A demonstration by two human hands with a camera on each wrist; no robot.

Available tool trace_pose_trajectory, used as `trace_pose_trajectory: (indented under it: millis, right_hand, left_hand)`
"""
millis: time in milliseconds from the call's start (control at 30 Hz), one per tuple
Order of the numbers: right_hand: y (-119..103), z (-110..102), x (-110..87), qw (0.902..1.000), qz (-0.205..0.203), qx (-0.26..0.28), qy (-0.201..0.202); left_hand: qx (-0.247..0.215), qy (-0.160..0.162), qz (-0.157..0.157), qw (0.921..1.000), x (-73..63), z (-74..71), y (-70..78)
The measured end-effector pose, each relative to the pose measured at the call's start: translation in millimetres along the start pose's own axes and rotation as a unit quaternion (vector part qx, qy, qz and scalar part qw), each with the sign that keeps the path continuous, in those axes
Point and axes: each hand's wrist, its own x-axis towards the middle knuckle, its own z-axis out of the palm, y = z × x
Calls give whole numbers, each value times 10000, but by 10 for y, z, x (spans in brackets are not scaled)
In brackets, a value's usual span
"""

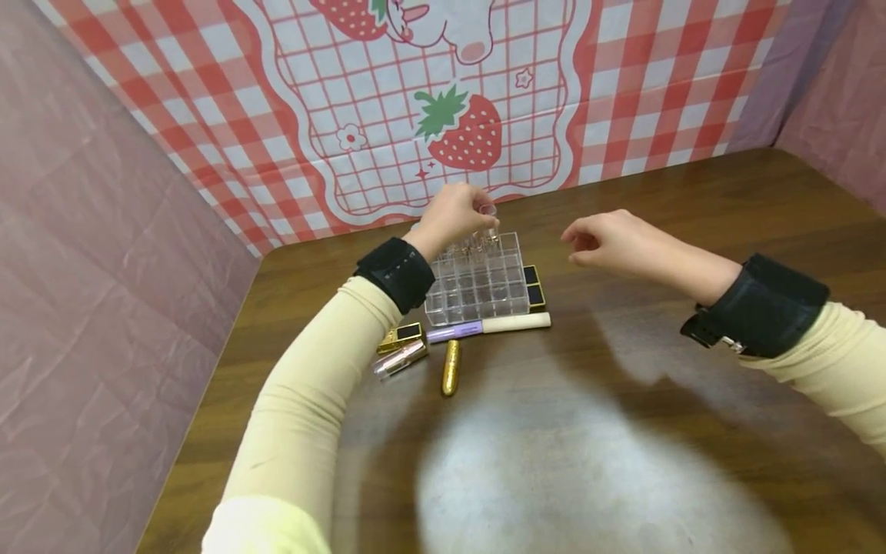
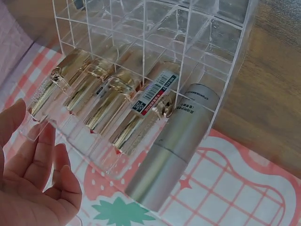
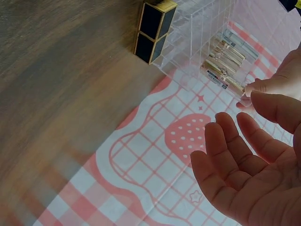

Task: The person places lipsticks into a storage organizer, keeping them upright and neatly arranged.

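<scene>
A clear acrylic lipstick organizer (image 1: 477,296) stands on the table, with a row of clear-and-gold lipstick tubes (image 2: 127,125) and one silver tube (image 2: 171,148) along its back. My left hand (image 1: 457,214) is over that back row. Thumb and fingertips pinch the clear end of the outermost lipstick (image 2: 44,101), whose gold part sits in its compartment. To the right of the organizer hovers my right hand (image 1: 616,242), its fingers (image 3: 225,155) loosely bent and holding nothing.
Two black-and-gold cases (image 1: 534,286) lie against the organizer's right side. In front are a purple-and-cream tube (image 1: 487,326), a gold tube (image 1: 451,369), a pinkish lipstick (image 1: 401,358) and another black-and-gold case (image 1: 401,336). A checked strawberry cloth (image 1: 477,131) hangs behind the table.
</scene>
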Motion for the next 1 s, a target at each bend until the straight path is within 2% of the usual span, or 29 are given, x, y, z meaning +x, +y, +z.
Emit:
trace_pose_trajectory:
  millis: [200, 367, 567, 767, 1000]
  right_hand:
    - [52, 25, -27, 9999, -88, -24, 57]
    - [77, 46, -42, 9999, -137, -27, 83]
    - [104, 63, -49, 10000, -89, -1, 41]
    - [136, 77, -80, 9998, 50, 179, -44]
    - [209, 197, -43, 10000, -40, 44, -18]
  left_hand:
    - [92, 32, -31, 9999, 35, 15, -3]
    - [510, -13, 20, 9987, 61, 24, 4]
    - [1334, -264, 192, 9905, 92, 78, -3]
    - [1633, -360, 188, 9857, 142, 67, 49]
    - [2172, -417, 264, 9749, 139, 69, 68]
